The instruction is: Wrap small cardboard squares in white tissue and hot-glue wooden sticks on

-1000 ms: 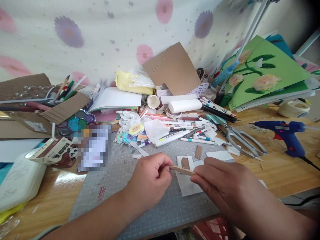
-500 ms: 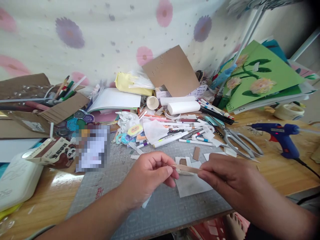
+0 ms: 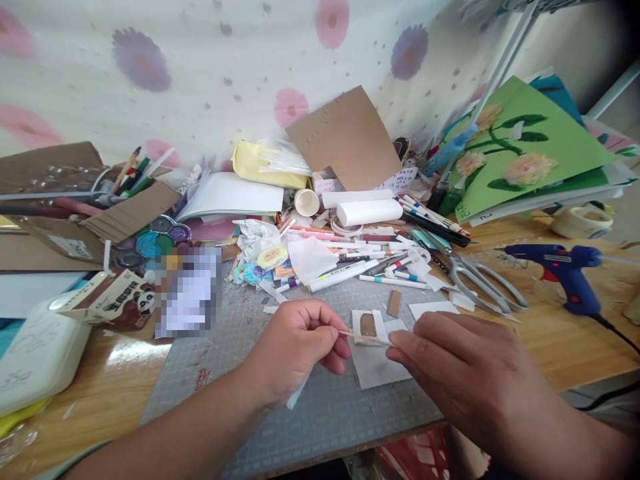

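Note:
Between my hands a thin light-brown strip [image 3: 367, 339], like cardboard, is seen nearly edge-on above the mat. My left hand [image 3: 306, 345] pinches its left end. My right hand [image 3: 453, 352] is closed on the right end, and the fingers cover that tip. Just behind the strip lies a small white paper piece [image 3: 379, 325] with a brown patch [image 3: 369, 325] in its middle. It rests over a larger pale sheet [image 3: 377, 373], partly hidden by my right hand. A small brown cardboard rectangle [image 3: 394, 303] lies farther back.
A grey cutting mat [image 3: 320, 427] covers the wooden table [image 3: 555, 327]. Markers and paper scraps [image 3: 313, 260] are heaped behind my hands. Scissors [image 3: 485, 283] and a blue glue gun [image 3: 567, 270] lie at the right. A panda-printed carton [image 3: 115, 300] stands left.
The strip has turned from showing its flat face to nearly edge-on. My right hand has shifted slightly left and down, and more of the white paper with the brown patch shows.

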The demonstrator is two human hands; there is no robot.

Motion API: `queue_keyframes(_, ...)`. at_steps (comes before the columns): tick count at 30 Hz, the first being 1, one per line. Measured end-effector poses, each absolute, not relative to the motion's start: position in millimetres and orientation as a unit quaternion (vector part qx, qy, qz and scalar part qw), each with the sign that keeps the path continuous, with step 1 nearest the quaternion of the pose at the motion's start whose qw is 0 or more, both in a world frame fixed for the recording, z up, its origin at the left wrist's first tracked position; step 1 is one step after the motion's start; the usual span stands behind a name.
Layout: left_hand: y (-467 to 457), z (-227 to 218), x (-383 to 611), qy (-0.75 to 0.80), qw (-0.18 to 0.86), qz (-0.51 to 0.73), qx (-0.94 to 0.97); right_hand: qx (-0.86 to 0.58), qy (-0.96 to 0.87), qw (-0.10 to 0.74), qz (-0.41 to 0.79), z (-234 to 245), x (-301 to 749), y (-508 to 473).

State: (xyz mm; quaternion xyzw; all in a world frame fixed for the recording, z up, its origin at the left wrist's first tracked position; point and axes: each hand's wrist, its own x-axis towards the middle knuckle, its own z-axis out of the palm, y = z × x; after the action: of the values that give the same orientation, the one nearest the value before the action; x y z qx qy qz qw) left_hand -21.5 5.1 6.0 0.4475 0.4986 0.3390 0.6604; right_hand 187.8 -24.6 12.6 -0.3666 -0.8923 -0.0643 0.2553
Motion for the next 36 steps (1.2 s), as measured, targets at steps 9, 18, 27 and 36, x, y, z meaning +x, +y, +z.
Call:
queue_keyframes(9, 7, 5, -25, 0.436, 0.737, 0.333, 0.396, -0.364, -0.894, 0.250, -0.074, 14, 197, -22)
queue_keyframes(18, 7, 6, -22, 0.501, 0.653, 0.323, 0.467, -0.354, -0.904, 0.212, -0.113, 16, 196, -26)
queue_keyframes(27, -13, 15, -17, 0.358, 0.639, 0.072, 0.677, -0.438, -0.835, 0.327, -0.056, 16, 237, -10)
queue_keyframes(36, -36, -9, -5, 0.113, 0.312, 0.058, 0.942, -0.435, -0.848, 0.302, -0.010, 7, 250, -16)
